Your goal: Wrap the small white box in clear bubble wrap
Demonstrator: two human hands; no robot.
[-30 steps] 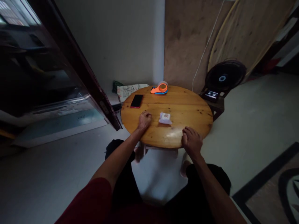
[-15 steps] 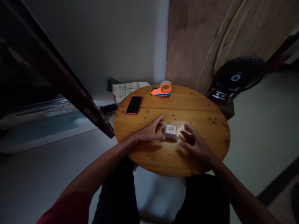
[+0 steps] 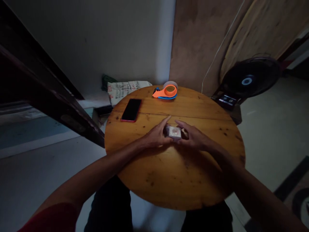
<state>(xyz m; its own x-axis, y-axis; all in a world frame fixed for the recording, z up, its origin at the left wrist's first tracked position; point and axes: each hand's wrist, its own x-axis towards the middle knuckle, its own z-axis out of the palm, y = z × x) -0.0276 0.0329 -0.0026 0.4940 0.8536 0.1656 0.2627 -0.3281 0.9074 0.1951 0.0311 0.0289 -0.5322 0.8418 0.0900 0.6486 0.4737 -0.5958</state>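
Note:
A small, pale box in clear wrapping [image 3: 174, 132] sits near the middle of the round wooden table, with a blurred print on top. My left hand [image 3: 158, 134] closes round its left end, thumb along the near side and forefinger reaching past the far side. From the right, my right hand [image 3: 194, 138] takes the other end between thumb and forefinger, with a small gap in front of the palm. The other fingers of both hands are mostly hidden.
An orange and blue tape dispenser [image 3: 167, 91] stands at the far edge of the table [image 3: 154, 174]. A phone [image 3: 131, 110] lies at the left. A printed sack [image 3: 126, 89] is behind the table, a black fan [image 3: 248, 80] to the right, and a dark frame [image 3: 70, 119] to the left.
My right hand has moved left, from beside the box to its right end. Both hands have drawn closer together around it. The view has shifted slightly.

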